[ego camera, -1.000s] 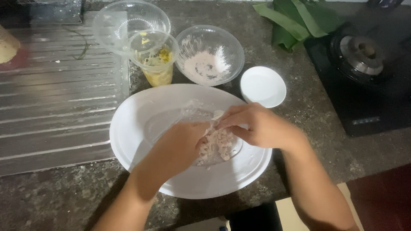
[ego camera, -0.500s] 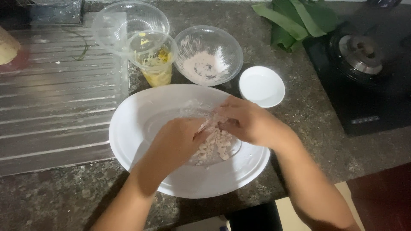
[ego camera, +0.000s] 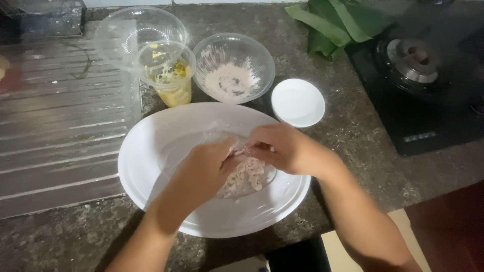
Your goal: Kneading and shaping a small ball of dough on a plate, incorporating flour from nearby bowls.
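The dark speckled stone tabletop point(ego camera: 353, 126) runs the whole width of the scene. On its left side lies a ridged metal draining board point(ego camera: 55, 126), and at the far right sits a black gas stove point(ego camera: 428, 75) with one round burner showing. A bundle of long green leaves point(ego camera: 338, 20) rests at the back edge, just beside the stove.

In the middle, near the front edge, stands a big white plate point(ego camera: 151, 166). A thin, clear, softened wrapper sheet point(ego camera: 212, 136) is spread over its centre, and on that sheet lies a pale, lumpy minced filling point(ego camera: 247, 176), a little right of the plate's middle. Both hands meet over it. The left hand point(ego camera: 201, 168) comes in from the lower left, its fingers bent down and drawn together, pinching at the edge of the sheet right by the filling. The right hand point(ego camera: 282, 148) reaches in from the lower right, its fingers curled and closed on the same fold of wrapper, the tips of the two hands touching.

Behind the plate, three clear containers sit close together: an empty plastic bowl point(ego camera: 131, 27) at the back left, a glass bowl point(ego camera: 234, 68) with a pinkish smear of filling on its bottom, and a plastic cup point(ego camera: 169, 75) with yellow liquid in front of the empty bowl. Just right of the glass bowl is a small white saucer point(ego camera: 298, 102).
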